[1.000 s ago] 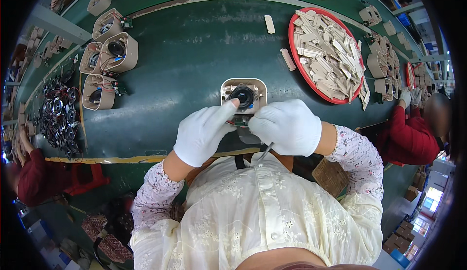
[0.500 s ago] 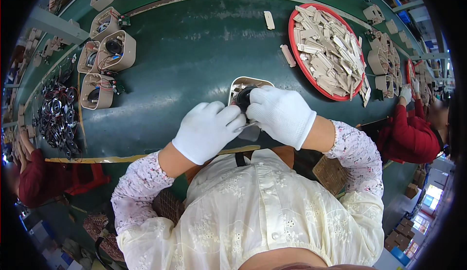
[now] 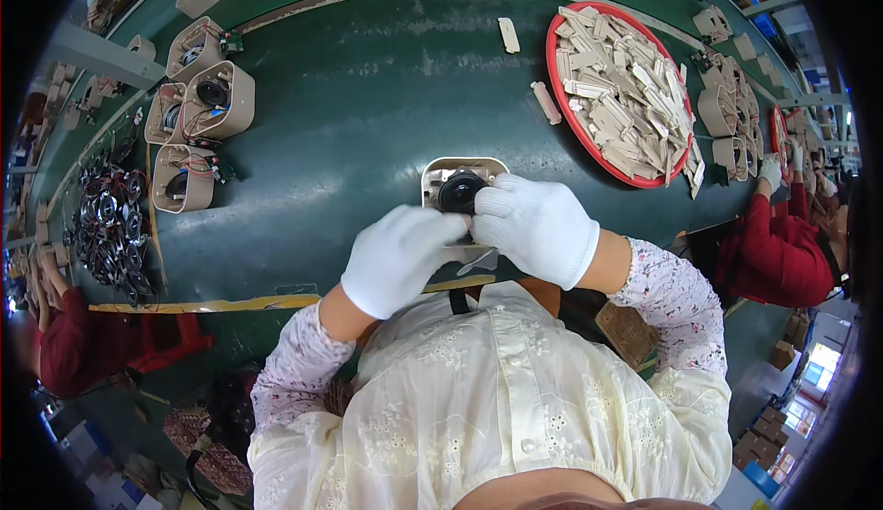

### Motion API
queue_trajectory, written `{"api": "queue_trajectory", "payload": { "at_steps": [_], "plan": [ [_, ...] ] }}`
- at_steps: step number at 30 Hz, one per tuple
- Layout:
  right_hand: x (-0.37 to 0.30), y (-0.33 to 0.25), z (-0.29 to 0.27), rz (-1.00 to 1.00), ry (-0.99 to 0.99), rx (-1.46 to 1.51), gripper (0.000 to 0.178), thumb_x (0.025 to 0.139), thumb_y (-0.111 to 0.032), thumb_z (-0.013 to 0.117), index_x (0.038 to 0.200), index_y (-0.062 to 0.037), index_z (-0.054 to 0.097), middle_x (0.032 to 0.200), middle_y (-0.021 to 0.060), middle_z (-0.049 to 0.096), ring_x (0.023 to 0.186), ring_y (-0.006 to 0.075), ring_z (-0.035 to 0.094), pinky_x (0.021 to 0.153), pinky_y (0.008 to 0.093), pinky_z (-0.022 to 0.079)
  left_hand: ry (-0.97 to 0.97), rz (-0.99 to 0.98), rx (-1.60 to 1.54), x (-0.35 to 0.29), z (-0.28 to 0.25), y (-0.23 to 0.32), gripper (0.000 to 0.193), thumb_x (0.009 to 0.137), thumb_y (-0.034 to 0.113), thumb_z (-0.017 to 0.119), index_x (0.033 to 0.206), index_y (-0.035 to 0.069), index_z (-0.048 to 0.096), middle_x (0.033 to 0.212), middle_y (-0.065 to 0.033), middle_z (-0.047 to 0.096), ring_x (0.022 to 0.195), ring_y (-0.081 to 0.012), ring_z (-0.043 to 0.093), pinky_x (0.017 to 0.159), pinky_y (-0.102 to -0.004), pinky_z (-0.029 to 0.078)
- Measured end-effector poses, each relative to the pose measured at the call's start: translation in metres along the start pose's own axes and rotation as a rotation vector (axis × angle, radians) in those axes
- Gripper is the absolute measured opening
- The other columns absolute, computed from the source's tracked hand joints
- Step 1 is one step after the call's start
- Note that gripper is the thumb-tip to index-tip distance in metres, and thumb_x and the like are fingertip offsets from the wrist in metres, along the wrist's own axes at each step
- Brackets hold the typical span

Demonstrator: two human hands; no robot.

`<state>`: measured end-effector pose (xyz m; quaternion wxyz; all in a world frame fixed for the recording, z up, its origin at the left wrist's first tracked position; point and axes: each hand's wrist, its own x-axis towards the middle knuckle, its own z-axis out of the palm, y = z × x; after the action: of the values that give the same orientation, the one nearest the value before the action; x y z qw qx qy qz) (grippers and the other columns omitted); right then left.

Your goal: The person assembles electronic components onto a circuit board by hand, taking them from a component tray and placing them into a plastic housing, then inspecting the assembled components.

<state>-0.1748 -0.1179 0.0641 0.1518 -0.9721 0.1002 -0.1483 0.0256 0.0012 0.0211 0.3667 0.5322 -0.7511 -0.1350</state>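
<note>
Both white-gloved hands, left hand [image 3: 402, 257] and right hand [image 3: 536, 225], pinch closed on the round black speaker driver [image 3: 460, 192] sitting in the beige rounded plastic housing [image 3: 440, 168] on the dark green worktop [image 3: 368, 114]. Looks like the seating step. Pressing it home next needs even pressure.

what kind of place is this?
Likely a factory assembly line: a long green belt, a red tray of small beige parts, open beige housings queued, and a gloved co-worker alongside.
</note>
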Motion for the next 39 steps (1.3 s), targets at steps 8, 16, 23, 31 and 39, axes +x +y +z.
{"api": "queue_trajectory", "payload": {
  "at_steps": [8, 16, 23, 31, 39],
  "plan": [
    [0.001, 0.003, -0.029, 0.319, 0.194, 0.894, 0.016, 0.090, -0.011, 0.066, 0.097, 0.0000, 0.076, 0.087, 0.0097, 0.067, 0.074, 0.0182, 0.064, 0.069, 0.0289, 0.051, -0.073, -0.076, 0.102, 0.000, -0.003, 0.019, 0.030, 0.083, 0.009, 0.068, 0.113, 0.012, 0.071, 0.101, -0.0064, 0.065, 0.085, -0.0283, 0.067, 0.069, -0.0377, 0.056],
    [0.005, -0.026, -0.012, 0.426, 0.516, 1.332, 0.031, 0.108, -0.021, 0.052, 0.114, 0.0055, 0.068, 0.075, 0.0023, 0.060, 0.060, 0.0057, 0.047, 0.055, 0.0233, 0.036, -0.083, -0.165, 0.111, 0.005, 0.008, 0.032, 0.026, 0.086, 0.010, 0.064, 0.112, 0.010, 0.067, 0.098, -0.0070, 0.060, 0.086, -0.0274, 0.066, 0.068, -0.0383, 0.057],
    [0.003, -0.020, 0.013, 0.422, 0.518, 1.235, 0.027, 0.106, -0.019, 0.054, 0.106, 0.0048, 0.067, 0.079, 0.0041, 0.063, 0.058, 0.0060, 0.046, 0.054, 0.0251, 0.037, -0.141, -0.149, 0.135, 0.007, 0.007, 0.030, 0.027, 0.087, 0.013, 0.064, 0.113, 0.012, 0.067, 0.098, -0.0065, 0.061, 0.084, -0.0259, 0.067, 0.066, -0.0386, 0.057],
    [0.062, 0.022, -0.027, 0.692, 0.477, 0.959, 0.021, 0.100, -0.018, 0.056, 0.098, -0.0029, 0.070, 0.068, 0.0003, 0.061, 0.062, 0.0068, 0.056, 0.060, 0.0256, 0.046, -0.042, -0.083, 0.179, 0.005, 0.002, 0.022, 0.024, 0.086, 0.014, 0.065, 0.110, 0.013, 0.067, 0.095, -0.0035, 0.061, 0.082, -0.0233, 0.067, 0.064, -0.0357, 0.056],
    [0.117, 0.178, -0.015, 0.952, -0.100, -0.263, 0.023, 0.091, -0.020, 0.067, 0.103, -0.0032, 0.078, 0.109, 0.0242, 0.073, 0.102, 0.0401, 0.072, 0.090, 0.0456, 0.057, 0.058, -0.023, 0.121, 0.004, 0.003, 0.025, 0.039, 0.078, 0.008, 0.079, 0.116, 0.015, 0.071, 0.101, -0.0085, 0.067, 0.082, -0.0267, 0.070, 0.067, -0.0349, 0.057]
  ]
}}
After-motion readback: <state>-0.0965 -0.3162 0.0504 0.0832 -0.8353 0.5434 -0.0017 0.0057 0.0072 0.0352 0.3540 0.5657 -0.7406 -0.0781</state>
